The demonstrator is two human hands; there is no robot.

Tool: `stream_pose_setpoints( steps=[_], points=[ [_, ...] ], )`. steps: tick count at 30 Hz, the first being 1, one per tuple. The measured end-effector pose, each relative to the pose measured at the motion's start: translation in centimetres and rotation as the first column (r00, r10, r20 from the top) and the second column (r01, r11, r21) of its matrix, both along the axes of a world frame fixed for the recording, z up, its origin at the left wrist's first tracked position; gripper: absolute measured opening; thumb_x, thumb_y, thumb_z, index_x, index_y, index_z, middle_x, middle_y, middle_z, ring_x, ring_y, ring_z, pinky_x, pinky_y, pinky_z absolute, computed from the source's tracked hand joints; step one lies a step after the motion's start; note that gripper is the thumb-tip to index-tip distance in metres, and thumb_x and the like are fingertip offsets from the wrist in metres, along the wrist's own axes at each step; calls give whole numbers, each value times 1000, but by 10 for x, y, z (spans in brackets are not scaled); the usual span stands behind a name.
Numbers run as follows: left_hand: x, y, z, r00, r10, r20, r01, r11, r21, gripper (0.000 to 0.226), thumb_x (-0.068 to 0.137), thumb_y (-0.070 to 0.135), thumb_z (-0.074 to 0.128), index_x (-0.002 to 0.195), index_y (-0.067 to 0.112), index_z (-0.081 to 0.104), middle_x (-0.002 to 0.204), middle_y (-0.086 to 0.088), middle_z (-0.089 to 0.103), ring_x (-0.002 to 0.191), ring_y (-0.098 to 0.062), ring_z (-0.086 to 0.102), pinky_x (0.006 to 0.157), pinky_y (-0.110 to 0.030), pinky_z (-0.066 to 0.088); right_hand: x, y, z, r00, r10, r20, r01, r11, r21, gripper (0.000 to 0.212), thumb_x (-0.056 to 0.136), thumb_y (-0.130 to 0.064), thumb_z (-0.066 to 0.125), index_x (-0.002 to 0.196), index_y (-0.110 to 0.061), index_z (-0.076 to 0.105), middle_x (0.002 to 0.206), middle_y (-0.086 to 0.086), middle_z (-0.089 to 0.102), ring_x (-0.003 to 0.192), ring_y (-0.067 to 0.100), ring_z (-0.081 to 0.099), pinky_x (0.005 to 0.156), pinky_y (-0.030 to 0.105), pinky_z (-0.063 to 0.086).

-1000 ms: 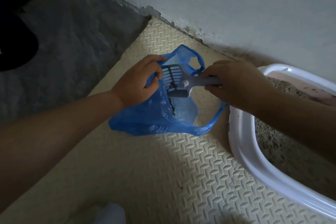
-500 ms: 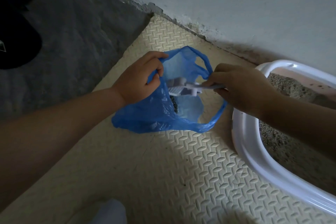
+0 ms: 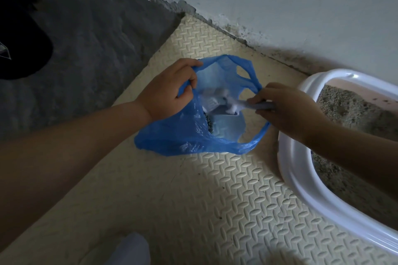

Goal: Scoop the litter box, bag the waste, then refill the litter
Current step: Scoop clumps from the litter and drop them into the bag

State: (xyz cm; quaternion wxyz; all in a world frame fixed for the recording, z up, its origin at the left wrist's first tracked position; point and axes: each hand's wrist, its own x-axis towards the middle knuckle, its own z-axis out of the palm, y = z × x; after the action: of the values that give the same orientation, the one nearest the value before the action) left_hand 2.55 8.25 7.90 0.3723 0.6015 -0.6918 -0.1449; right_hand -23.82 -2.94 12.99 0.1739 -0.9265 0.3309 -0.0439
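Note:
A blue plastic bag [image 3: 178, 137] sits open on the cream foam mat. My left hand [image 3: 170, 92] grips the bag's left handle and holds its mouth open. My right hand [image 3: 286, 109] grips the handle of a pale grey litter scoop [image 3: 217, 103], whose slotted head is blurred and inside the bag's mouth. Dark clumps [image 3: 209, 123] lie inside the bag. The white litter box [image 3: 301, 170] with grey litter stands at the right, under my right forearm.
The cream diamond-pattern mat [image 3: 215, 200] covers the floor around the bag. A grey concrete floor [image 3: 86, 38] lies to the left, with a dark object [image 3: 19, 49] at the far left edge. A pale wall [image 3: 280, 2] runs behind.
The scoop head has gone from above the bag's mouth down into it and turned over. My left hand has kept its hold on the bag handle.

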Motion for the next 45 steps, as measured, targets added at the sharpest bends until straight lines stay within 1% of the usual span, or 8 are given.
stream_pose_setpoints(
  steps=[9, 13, 18, 25, 29, 34, 38, 45],
  points=[
    [-20, -8, -2, 996, -46, 79, 44, 999, 19, 18, 88, 21, 45, 95, 11, 58, 137, -1, 47, 126, -14, 46, 91, -39, 48, -44, -15, 22, 979, -198, -45, 200, 902, 382, 22, 75, -20, 78, 94, -30, 71, 80, -8, 70, 72, 4, 62, 66, 18, 46],
    [-41, -18, 4, 988, -107, 114, 106, 994, 20, 20, 89, 19, 49, 103, 11, 60, 138, -2, 48, 117, -8, 49, 85, -13, 40, -85, -30, 36, 951, -309, 3, 265, 819, 508, 22, 76, -16, 76, 91, -31, 71, 70, -11, 68, 58, 1, 58, 56, 12, 45],
    [-92, -44, 10, 981, -184, 59, 182, 983, 26, 25, 89, 24, 45, 107, 13, 58, 139, -1, 46, 126, -15, 45, 95, -34, 44, -153, -40, 52, 920, -393, -8, 311, 716, 625, 18, 72, -24, 79, 88, -32, 73, 69, -8, 68, 53, 0, 55, 48, 9, 42],
    [-186, -91, 1, 929, -351, 116, 338, 934, 118, 43, 90, 34, 43, 125, 11, 51, 141, -4, 42, 128, -18, 42, 100, -31, 39, -278, -37, 34, 744, -661, -95, 540, 511, 669, 78, 26, -69, 85, 96, -35, 74, 99, 12, 70, 85, 25, 58, 74, 35, 45],
    [-238, -115, -8, 937, -304, 172, 260, 936, 235, 57, 95, 35, 42, 145, 9, 32, 154, -8, 25, 142, -21, 23, 113, -32, 21, -324, -30, 27, 714, -654, -249, 640, 466, 611, 37, 60, -39, 85, 94, -32, 74, 68, 0, 66, 53, 5, 52, 49, 18, 43],
    [-268, -139, -18, 974, -132, 183, 51, 919, 392, 65, 101, 29, 35, 151, 4, 3, 160, -11, -6, 147, -23, -3, 119, -36, 7, -365, -40, 22, 771, -500, -395, 637, 600, 485, 46, 48, -70, 79, 88, -49, 70, 73, -11, 71, 66, 8, 66, 66, 26, 53],
    [-274, -141, -25, 979, -73, 189, 4, 940, 342, 61, 100, 18, 35, 150, 0, 5, 159, -14, -2, 147, -27, 1, 118, -36, 12, -376, -56, 19, 797, -437, -418, 590, 712, 381, 45, 70, -16, 82, 82, -56, 66, 68, -18, 69, 66, -1, 64, 65, 13, 48],
    [-273, -141, -29, 982, -68, 177, 7, 946, 325, 61, 99, 15, 35, 151, 1, 7, 160, -13, -3, 147, -25, 2, 117, -34, 14, -383, -55, 2, 794, -415, -444, 575, 749, 329, 36, 69, -11, 83, 77, -44, 67, 71, -24, 67, 71, -3, 62, 65, 19, 48]
  ],
)
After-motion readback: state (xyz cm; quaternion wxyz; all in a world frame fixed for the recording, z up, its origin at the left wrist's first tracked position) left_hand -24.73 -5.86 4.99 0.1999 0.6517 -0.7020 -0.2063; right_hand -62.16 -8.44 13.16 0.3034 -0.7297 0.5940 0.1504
